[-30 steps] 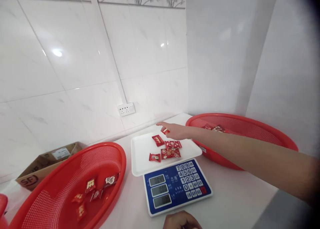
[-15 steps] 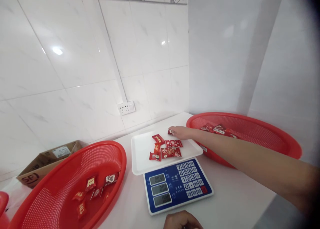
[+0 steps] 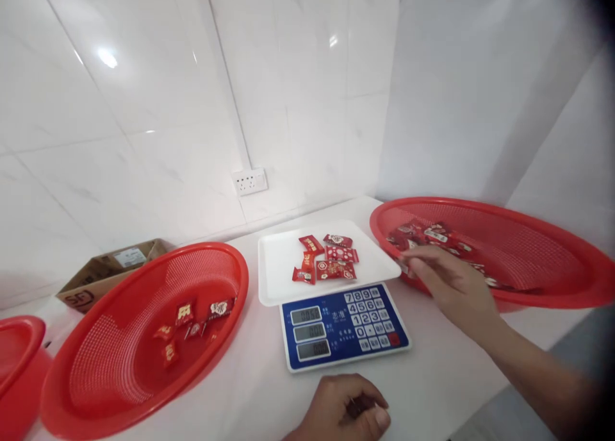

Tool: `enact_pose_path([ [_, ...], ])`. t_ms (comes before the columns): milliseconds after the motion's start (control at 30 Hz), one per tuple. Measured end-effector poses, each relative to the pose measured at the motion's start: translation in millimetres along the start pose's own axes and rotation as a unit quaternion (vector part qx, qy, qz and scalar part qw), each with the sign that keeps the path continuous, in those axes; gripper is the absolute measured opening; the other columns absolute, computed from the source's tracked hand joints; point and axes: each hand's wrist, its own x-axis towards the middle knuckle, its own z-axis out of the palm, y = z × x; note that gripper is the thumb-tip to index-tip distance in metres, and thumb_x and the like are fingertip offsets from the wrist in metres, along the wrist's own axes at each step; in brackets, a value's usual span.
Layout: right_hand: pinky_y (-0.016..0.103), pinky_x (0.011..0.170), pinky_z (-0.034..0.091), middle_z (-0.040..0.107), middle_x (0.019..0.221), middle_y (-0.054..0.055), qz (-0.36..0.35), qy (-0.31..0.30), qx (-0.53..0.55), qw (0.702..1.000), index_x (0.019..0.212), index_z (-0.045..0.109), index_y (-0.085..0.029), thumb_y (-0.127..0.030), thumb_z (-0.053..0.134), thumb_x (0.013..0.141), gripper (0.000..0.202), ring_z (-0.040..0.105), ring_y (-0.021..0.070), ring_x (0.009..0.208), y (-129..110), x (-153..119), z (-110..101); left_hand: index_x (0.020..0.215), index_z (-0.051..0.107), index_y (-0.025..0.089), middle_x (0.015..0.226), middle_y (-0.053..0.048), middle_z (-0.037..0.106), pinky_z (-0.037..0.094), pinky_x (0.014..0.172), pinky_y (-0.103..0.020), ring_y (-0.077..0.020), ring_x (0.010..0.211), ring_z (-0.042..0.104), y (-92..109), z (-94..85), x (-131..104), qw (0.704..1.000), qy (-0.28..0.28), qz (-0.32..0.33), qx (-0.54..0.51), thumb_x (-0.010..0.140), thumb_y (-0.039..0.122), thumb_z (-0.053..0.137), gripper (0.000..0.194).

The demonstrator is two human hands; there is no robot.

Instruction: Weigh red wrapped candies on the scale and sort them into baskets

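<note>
The sweets (image 3: 327,261), small red wrapped packets, lie in a loose heap on the white pan (image 3: 278,281) of the scale (image 3: 343,325), a spot where their weight would show on the three small displays of the blue panel facing the person. The right hand (image 3: 451,287) hangs over the near rim of the right basket (image 3: 552,287), fingers (image 3: 418,261) spread and slack, holding nothing, the tips just at the rim beside the pan's right corner. More of the same packets lie inside that basket, close to the fingertips, within easy reach. The left hand (image 3: 348,415) rests on the bench (image 3: 432,390) in front of the scale, curled into a loose fist; I cannot tell whether anything is inside it.

To the left of the scale a second red mesh basket (image 3: 120,364) tilts toward the person, with a few packets gathered low in it. A third red basket (image 3: 19,357) peeks in at the far left edge, and a cardboard box (image 3: 110,271) sits behind, against the wall.

The bench is white and smooth, set into a corner. Glossy white tiles cover the walls and catch a ceiling light; a white socket (image 3: 250,181) is fixed low on the wall behind the scale, with a conduit running up from it.
</note>
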Motion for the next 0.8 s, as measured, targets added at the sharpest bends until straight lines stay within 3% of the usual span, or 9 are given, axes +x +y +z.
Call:
enact_pose_path([
  [100, 0.038, 0.059, 0.049, 0.058, 0.065, 0.004, 0.081, 0.021, 0.05, 0.995, 0.067, 0.055, -0.029, -0.062, 0.047, 0.078, 0.035, 0.053, 0.0207, 0.058, 31.8, -43.3, -4.3, 0.092, 0.07, 0.014, 0.077, -0.007, 0.062, 0.044, 0.062, -0.023, -0.0137, 0.067, 0.054, 3.2, -3.2, 3.1, 0.999, -0.036, 0.019, 0.009, 0.076, 0.059, 0.053, 0.05],
  [233, 0.033, 0.051, 0.045, 0.052, 0.054, 0.0, 0.171, -0.04, 0.091, 0.98, 0.068, 0.056, -0.026, -0.065, 0.048, 0.077, 0.041, 0.049, 0.0178, 0.051, 65.3, -71.6, 5.4, 0.093, 0.07, 0.012, 0.073, -0.006, 0.062, 0.043, 0.06, -0.023, -0.0124, 0.062, 0.052, 10.3, -2.8, 3.7, 0.998, -0.055, 0.028, 0.005, 0.078, 0.048, 0.056, 0.041],
  [367, 0.03, 0.05, 0.045, 0.055, 0.059, 0.0, 0.228, -0.047, 0.133, 0.963, 0.075, 0.057, -0.023, -0.064, 0.049, 0.077, 0.042, 0.051, 0.0158, 0.054, 76.9, -69.3, 15.7, 0.094, 0.07, 0.012, 0.075, -0.007, 0.063, 0.043, 0.062, -0.023, -0.0127, 0.064, 0.053, 13.5, -2.0, 2.4, 0.997, -0.058, 0.031, 0.03, 0.078, 0.042, 0.057, 0.037],
  [567, 0.031, 0.055, 0.049, 0.064, 0.077, 0.005, 0.219, -0.057, 0.122, 0.966, 0.086, 0.061, -0.022, -0.066, 0.05, 0.074, 0.047, 0.056, 0.017, 0.06, 77.4, -67.0, 16.9, 0.093, 0.07, 0.014, 0.074, -0.006, 0.063, 0.044, 0.061, -0.022, -0.0127, 0.063, 0.053, 15.6, -1.8, 2.5, 0.997, -0.053, 0.02, 0.051, 0.077, 0.042, 0.057, 0.035],
  [800, 0.033, 0.065, 0.054, 0.069, 0.088, 0.008, 0.224, -0.108, 0.127, 0.96, 0.095, 0.064, -0.022, -0.063, 0.051, 0.075, 0.047, 0.063, 0.0209, 0.072, 77.4, -70.0, 16.1, 0.102, 0.066, 0.013, 0.079, -0.008, 0.066, 0.047, 0.063, -0.023, -0.0132, 0.065, 0.058, 14.5, 1.5, 1.5, 0.993, -0.028, 0.038, 0.107, 0.08, 0.037, 0.056, 0.034],
])
